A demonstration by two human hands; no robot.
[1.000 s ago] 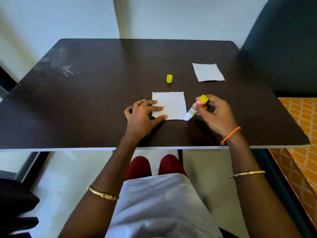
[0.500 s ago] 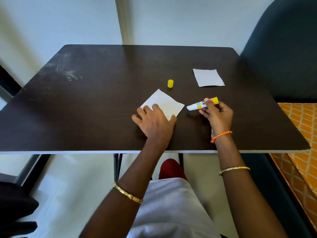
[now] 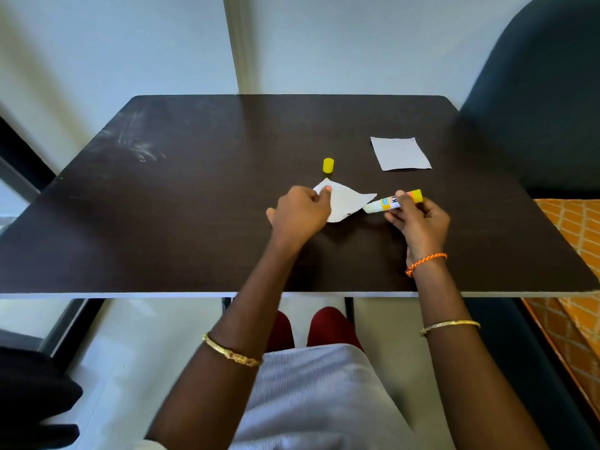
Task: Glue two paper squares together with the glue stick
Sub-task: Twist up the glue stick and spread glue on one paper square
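Note:
A white paper square lies turned like a diamond near the middle of the dark table. My left hand rests on its left part, bent fingers pressing it down, one fingertip near its far corner. My right hand grips the uncapped glue stick almost level; its white tip touches the paper's right corner. The yellow cap stands just beyond the paper. A second paper square lies flat at the back right.
A dark chair back stands right of the table, with orange patterned fabric below it. The table's front edge runs just above my lap. Pale walls lie behind the table.
My left hand has turned the near paper further and slid onto its left part. The right hand has brought the glue tip against the paper's right corner.

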